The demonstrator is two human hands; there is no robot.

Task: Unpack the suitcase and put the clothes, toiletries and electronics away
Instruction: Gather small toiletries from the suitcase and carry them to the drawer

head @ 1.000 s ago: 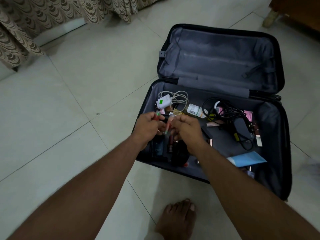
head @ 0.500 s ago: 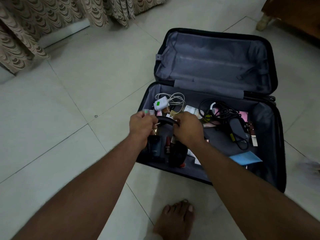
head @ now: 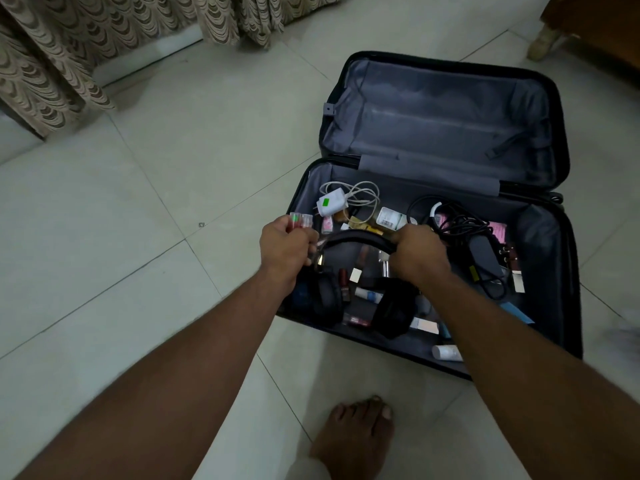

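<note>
An open black suitcase [head: 446,216] lies on the tiled floor [head: 173,202]. Both hands hold black headphones [head: 360,285] over its near half: the right hand [head: 417,254] grips the headband, while the left hand [head: 285,247] holds the other end along with what may be small tubes [head: 300,220]. A white charger [head: 330,202] and black cables [head: 457,223] lie inside. A bare foot [head: 353,441] stands nearby.

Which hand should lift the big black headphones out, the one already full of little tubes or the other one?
Probably the right hand. It grips only the headphones at the headband, so it can likely carry them alone. The left hand already holds small tubes.
</note>
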